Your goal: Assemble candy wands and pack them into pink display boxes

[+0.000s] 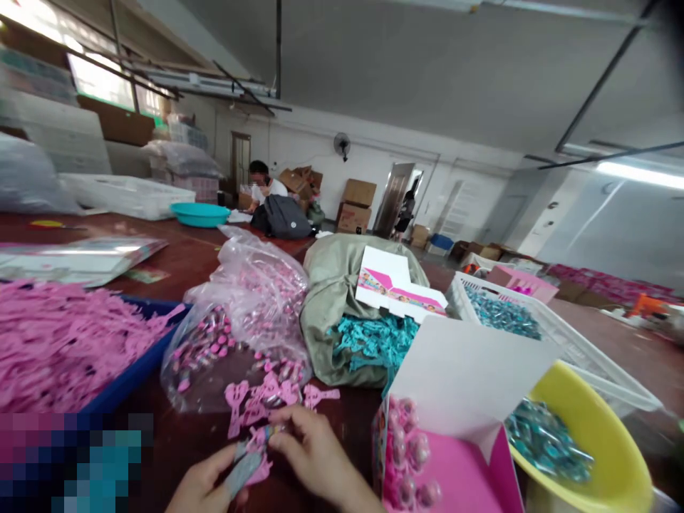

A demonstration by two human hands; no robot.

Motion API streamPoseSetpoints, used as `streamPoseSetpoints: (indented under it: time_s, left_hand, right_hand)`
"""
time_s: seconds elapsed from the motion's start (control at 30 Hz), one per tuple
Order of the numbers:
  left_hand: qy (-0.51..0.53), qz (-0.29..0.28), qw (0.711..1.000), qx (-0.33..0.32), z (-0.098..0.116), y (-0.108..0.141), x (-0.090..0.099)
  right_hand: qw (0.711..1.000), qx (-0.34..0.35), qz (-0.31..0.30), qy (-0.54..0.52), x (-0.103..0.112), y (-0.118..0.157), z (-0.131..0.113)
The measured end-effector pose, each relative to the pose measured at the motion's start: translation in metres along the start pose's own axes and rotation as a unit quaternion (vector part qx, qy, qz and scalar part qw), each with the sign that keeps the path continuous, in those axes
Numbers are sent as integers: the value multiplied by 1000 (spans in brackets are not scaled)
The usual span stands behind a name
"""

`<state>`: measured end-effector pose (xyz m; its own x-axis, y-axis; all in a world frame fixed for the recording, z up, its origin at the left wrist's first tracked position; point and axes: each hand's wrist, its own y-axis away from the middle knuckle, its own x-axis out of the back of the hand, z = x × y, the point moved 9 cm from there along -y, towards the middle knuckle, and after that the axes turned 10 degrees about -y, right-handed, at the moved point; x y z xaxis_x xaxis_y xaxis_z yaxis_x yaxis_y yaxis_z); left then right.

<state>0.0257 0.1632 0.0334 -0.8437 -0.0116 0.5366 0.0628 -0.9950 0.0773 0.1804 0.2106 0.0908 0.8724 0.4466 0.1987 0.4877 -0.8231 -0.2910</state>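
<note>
My left hand (pixel 206 484), with grey wrapping on a finger, is closed on a pink plastic piece (pixel 261 470) low in the view. The fingertips of my right hand (pixel 315 449) pinch a small colourful item (pixel 273 430) against that piece; its kind is too blurred to tell. Just beyond my hands lie several loose pink plastic pieces (pixel 255 400). Behind them a clear plastic bag (pixel 240 285) spills small pink-capped items (pixel 216 342). Right of my right hand stands an open display box (pixel 502 463), pink inside, with round clear-and-pink items (pixel 411 452) along its left side.
A blue bin (pixel 122 377) heaped with pink pieces (pixel 69 342) is at left. Ahead sits a green sack (pixel 325 299) of teal pieces (pixel 374 338). A yellow basin (pixel 603 434) and white crate (pixel 582 356) stand at right. A person (pixel 267 187) sits across the table.
</note>
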Motion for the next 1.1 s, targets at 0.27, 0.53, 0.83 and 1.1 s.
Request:
streamPoseSetpoints:
  time_s: [0.27,0.53,0.83,1.1]
  left_hand:
    - [69,-101,991,-51,61,40,-19]
    - [74,-179,981,-26,52,65,-46]
    - [-42,-103,992,-58,45,55,-46]
    - [35,-116,991,-60,47,49,-76]
  right_hand:
    - [997,-52,-65,0,33,51,-1]
    - [992,-39,-122,18,34,79,-4]
    - [979,-190,-34,-71,53,95,32]
    - [979,-197,-17,-44,31,115,45]
